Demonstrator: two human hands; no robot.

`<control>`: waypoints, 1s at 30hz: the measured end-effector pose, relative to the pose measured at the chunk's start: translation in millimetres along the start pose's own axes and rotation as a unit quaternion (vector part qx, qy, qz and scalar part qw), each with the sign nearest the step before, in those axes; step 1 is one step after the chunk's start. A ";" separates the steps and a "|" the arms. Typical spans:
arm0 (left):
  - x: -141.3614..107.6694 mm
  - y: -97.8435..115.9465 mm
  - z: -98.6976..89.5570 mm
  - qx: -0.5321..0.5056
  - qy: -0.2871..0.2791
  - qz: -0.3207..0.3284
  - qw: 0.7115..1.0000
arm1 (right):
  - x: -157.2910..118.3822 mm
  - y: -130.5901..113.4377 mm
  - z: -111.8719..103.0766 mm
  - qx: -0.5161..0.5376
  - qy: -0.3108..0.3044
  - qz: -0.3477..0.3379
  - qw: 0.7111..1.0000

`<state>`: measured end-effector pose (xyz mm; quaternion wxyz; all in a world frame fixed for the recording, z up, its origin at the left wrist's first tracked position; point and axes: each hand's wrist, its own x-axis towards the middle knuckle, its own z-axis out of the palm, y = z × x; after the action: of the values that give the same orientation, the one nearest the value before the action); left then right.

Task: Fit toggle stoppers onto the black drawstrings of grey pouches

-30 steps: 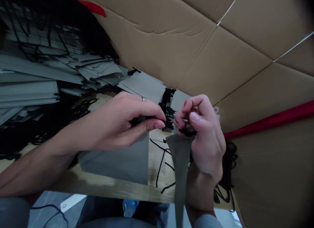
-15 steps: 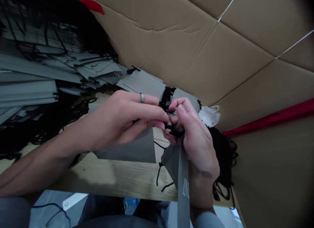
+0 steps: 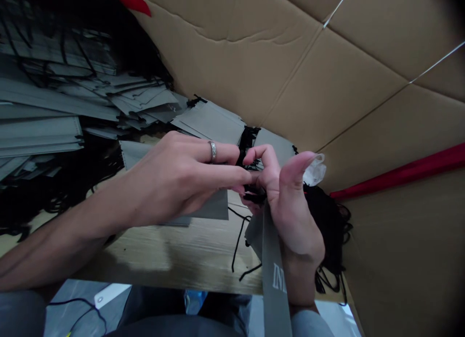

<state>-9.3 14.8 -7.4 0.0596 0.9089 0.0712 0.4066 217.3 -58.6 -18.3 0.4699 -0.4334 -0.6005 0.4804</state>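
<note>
My left hand [image 3: 189,175], with a ring on one finger, reaches in from the left, its fingertips pinched at a black cord [image 3: 254,195]. Facing it, my right hand [image 3: 294,201] has its thumb raised and its other fingers curled round the same cord. From beneath my right hand a grey paper bag [image 3: 274,259] with white lettering hangs down over the table's front edge. Another grey bag [image 3: 214,206] lies flat under my left hand. Loose cord ends dangle between the two bags.
Grey bags [image 3: 39,133] with black cords are heaped at the left. More grey bags [image 3: 214,121] stand against the cardboard wall [image 3: 236,61]. Crumpled clear plastic [image 3: 315,170] and a pile of black cords [image 3: 329,230] lie right of my right hand. The wooden table [image 3: 152,259] ends near my lap.
My right thumb has lifted away from the cord and points up. The hanging bag has swung slightly, showing more lettering. The flat bag under my left hand has shifted upward.
</note>
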 end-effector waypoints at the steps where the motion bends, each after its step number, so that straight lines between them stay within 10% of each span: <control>1: -0.3 -0.3 0.5 0.001 0.003 0.004 1.000 | 0.2 -0.2 0.4 0.001 0.005 0.003 1.000; 30: -3.7 1.3 1.9 0.033 -0.023 -0.007 0.999 | 1.0 0.5 -2.3 -0.080 0.020 -0.030 0.996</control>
<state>-10.2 12.8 -11.1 0.0337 0.9191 0.0895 0.3823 219.4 -57.2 -18.4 0.4595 -0.4611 -0.6404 0.4077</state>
